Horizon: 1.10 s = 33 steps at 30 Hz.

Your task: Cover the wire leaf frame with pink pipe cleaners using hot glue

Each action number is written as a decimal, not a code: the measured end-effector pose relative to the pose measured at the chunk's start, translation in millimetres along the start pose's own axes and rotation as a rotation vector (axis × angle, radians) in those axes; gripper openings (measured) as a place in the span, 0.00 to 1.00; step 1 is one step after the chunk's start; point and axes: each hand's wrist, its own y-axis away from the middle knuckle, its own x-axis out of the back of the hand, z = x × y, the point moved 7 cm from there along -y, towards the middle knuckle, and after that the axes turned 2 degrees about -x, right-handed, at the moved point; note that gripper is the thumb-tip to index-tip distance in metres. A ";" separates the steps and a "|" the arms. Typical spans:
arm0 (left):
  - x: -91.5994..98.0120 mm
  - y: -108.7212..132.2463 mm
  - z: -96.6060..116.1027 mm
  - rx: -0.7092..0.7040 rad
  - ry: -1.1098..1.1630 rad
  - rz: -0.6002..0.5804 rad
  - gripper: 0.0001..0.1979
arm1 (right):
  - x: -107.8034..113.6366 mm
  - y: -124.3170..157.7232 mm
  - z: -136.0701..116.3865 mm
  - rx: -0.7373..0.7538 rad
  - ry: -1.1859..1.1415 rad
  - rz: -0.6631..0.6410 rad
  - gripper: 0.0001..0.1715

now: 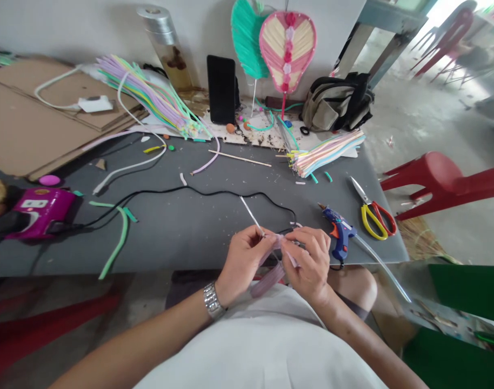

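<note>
My left hand (244, 258) is closed, with thumb and forefinger pinching a lilac pipe-cleaner piece (268, 281) and the thin white stick (251, 212) that slants up out of it. Fingers of my right hand (309, 259) pinch the same lilac piece from the other side, so the two hands nearly touch. Its wider, rounded part hangs below the hands over my lap; the joint between stick and piece is mostly hidden by fingers. Right of my right hand lies a blue glue gun (341, 232) with a clear glue stick in its back.
Scissors (372, 210) lie at the table's right edge. Pipe-cleaner bundles (149, 100) lie at the back, near a phone (221, 89), a bottle (166, 48), a bag (338, 102) and two leaf-shaped fans (287, 51). A black cord (214, 192) runs from a magenta power socket (42, 210).
</note>
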 end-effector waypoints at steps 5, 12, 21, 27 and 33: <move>-0.3 -0.4 2.1 -0.005 -0.003 0.009 0.14 | -3.4 4.0 -1.2 0.043 0.071 -0.010 0.21; -0.5 -0.6 3.7 -0.035 -0.004 0.012 0.13 | -3.5 4.1 -7.8 0.047 0.119 -0.002 0.20; -2.5 6.1 16.6 -0.167 -0.072 0.019 0.10 | -2.4 3.9 -13.3 0.015 0.163 -0.004 0.16; -1.8 9.6 19.7 -0.274 -0.185 0.023 0.09 | 1.1 1.1 -17.8 -0.025 0.193 0.006 0.14; -3.7 11.5 20.6 -0.335 -0.216 0.021 0.09 | 2.1 -0.4 -21.0 -0.070 0.185 0.001 0.09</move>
